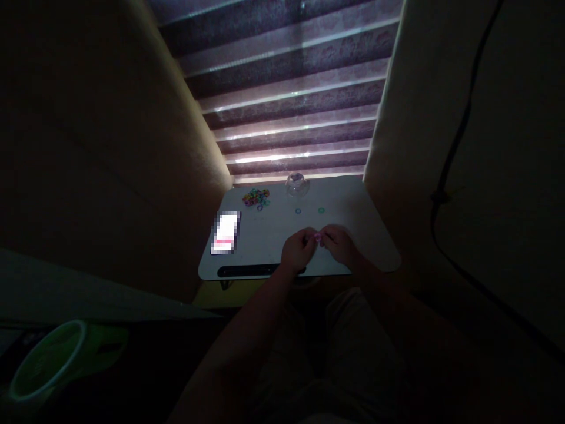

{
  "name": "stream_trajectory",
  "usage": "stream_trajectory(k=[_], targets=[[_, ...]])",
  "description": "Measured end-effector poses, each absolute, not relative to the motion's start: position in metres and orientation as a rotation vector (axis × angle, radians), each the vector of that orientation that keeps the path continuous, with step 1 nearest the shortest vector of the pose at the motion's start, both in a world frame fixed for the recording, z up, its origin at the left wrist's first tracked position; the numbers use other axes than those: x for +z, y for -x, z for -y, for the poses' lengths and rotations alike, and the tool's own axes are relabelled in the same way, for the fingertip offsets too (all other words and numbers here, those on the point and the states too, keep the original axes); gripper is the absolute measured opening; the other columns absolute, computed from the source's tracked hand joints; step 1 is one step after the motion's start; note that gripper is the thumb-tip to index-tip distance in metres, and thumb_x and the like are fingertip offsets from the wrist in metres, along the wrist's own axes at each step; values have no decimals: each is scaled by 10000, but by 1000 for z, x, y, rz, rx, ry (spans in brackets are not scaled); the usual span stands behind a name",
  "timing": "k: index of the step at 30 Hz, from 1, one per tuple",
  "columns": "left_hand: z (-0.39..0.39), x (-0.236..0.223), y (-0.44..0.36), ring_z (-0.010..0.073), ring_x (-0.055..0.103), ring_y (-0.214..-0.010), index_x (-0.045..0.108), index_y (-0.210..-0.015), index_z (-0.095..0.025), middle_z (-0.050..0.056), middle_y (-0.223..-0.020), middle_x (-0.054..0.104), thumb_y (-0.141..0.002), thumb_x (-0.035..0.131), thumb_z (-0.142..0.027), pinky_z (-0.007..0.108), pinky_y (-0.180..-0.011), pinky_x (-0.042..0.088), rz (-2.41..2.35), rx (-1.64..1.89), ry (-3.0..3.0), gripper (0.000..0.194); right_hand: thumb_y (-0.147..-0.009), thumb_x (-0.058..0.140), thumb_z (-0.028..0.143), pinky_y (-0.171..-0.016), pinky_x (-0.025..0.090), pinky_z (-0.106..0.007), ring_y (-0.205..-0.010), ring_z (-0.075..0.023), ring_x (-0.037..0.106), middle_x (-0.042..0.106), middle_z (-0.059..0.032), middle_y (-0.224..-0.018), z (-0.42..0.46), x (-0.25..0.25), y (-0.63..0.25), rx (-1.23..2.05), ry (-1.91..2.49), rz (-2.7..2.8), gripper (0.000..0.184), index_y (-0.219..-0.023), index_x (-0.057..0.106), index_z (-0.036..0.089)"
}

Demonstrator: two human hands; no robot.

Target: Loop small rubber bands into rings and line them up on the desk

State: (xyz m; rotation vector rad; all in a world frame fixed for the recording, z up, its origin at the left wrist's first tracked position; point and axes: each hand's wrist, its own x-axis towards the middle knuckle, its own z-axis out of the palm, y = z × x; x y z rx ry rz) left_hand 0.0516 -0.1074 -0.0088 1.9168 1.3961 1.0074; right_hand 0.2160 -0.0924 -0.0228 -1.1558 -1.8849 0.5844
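Nearer the wearer than the white table [273,241], plain-looking cloth [358,318], its exact colour lost in shadow, covers the legs [371,353], while the forearms [247,330], left hand [299,249] and right hand [339,242] are bare.

White table [265,244] with rounded corners and a long black slot [247,271] along its near edge. On top, at the person's left, I see a phone [226,232] with a bright screen, a pile of coloured rings [255,198] beyond it, a clear container [297,187] near the far edge, and a blue ring [298,212] and green ring [321,212] lying apart.
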Motion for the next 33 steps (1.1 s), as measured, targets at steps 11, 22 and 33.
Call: stream_trajectory(k=[11,22,33], targets=[[107,-10,-48,116,536,-668,636,-831,-171,1,-739,647,-905,481,-443,219,-644,412,-1299,1018,-1937,321,-866,513,342,-626,349,-270,-636,-140,488,554,-7,-635,91,-24,-216,520,1164,1905,278,-638,558,189],[107,-8,-48,126,576,-733,645,-869,-169,19,-814,683,-908,487,-437,236,-722,447,-1232,1044,-1894,314,-846,543,376,-598,365,-256,-599,-128,498,552,5,-605,90,-22,-217,606,1166,1843,286,-633,568,187],[106,-5,-45,119,575,-757,636,-877,-170,13,-847,680,-925,455,-416,235,-744,449,-1084,1008,-1920,309,-822,571,392,-596,443,-253,-573,-127,573,633,-12,-592,82,-8,-228,942,1048,1849,297,-625,632,179]])
